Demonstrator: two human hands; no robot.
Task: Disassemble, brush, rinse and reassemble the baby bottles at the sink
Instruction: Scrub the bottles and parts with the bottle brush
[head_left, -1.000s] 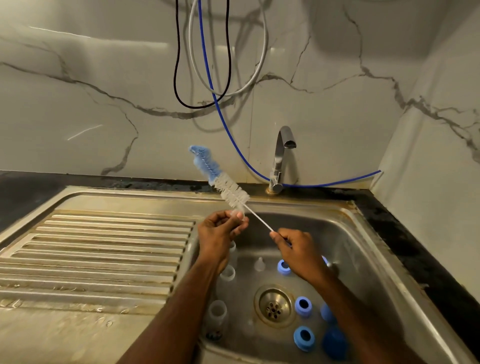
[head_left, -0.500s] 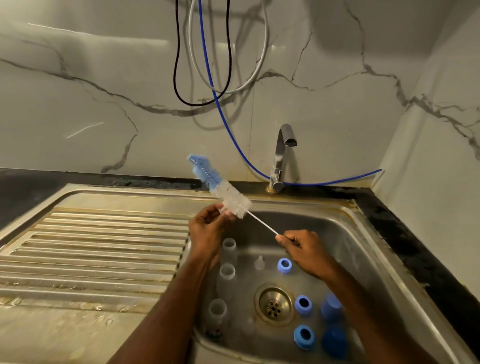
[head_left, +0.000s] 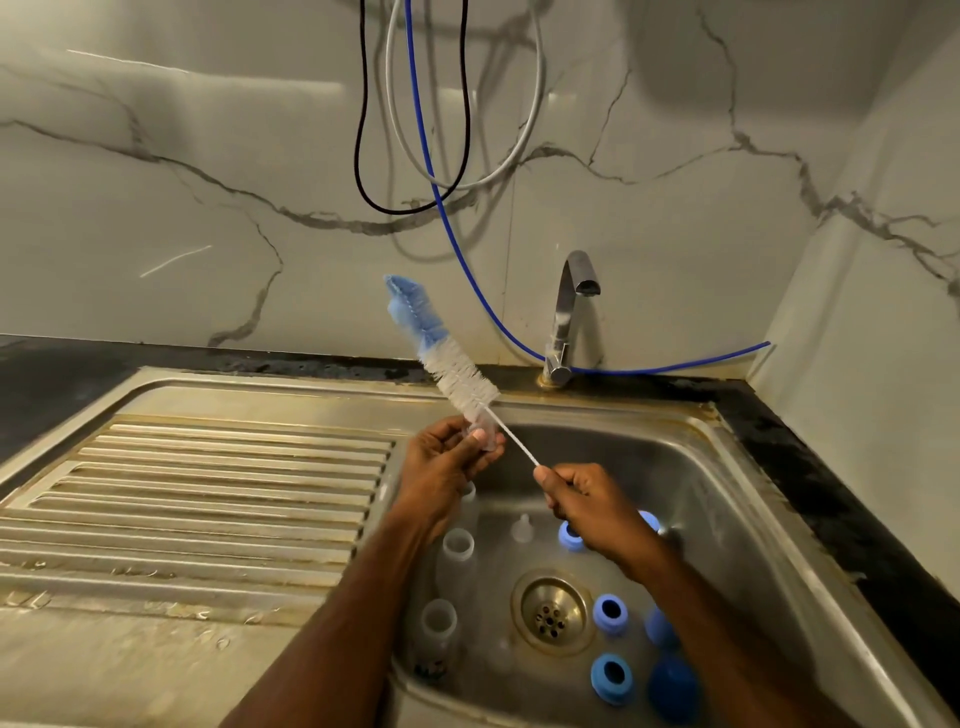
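From the head camera, both forearms reach up from the bottom of the frame over the steel sink. The left hand, just left of centre, has its fingers curled round a small clear piece, most likely a teat, though it is too hidden to say for sure. The right hand pinches the thin white wire handle of the bottle brush. The brush slants up and to the left, its white bristles just above the left hand and its blue tip highest, in front of the marble wall.

Down in the basin, clear bottles stand open-mouthed along the left wall, one below the other. A small clear teat stands near the middle. Blue screw rings lie to the right of the drain, another partly hidden under the right wrist, and a darker blue cap sits at the lower right.

The tap stands at the back rim, no water coming from it. A blue hose loops down the wall behind it, beside a black and a grey cable. The ribbed draining board fills the left of the frame, and a dark counter edges the sink.
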